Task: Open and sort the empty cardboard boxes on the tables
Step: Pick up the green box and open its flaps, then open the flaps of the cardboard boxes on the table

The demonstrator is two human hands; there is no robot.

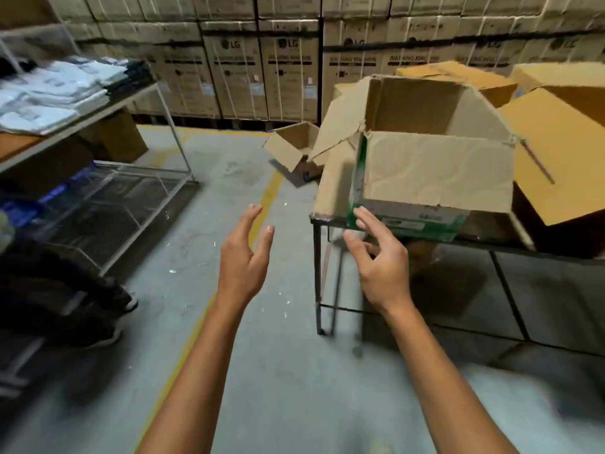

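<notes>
An opened cardboard box with green printed sides [435, 172] stands at the near left corner of a dark metal-framed table [316, 257], its flaps spread wide and its inside empty. My right hand [376, 257] is open, its fingertips at the box's lower left green corner; whether they touch it I cannot tell. My left hand [244, 257] is open in the air over the floor, left of the table and apart from the box. Larger plain boxes [556, 152] crowd the table behind and to the right.
A small open box [293, 149] lies on the floor beyond the table. A metal shelf rack [98, 126] with folded white clothes stands at left. Someone's dark-clad legs and shoes [108, 309] are at lower left. Stacked washing-machine cartons [262, 70] wall the back. A yellow line [262, 217] crosses the floor.
</notes>
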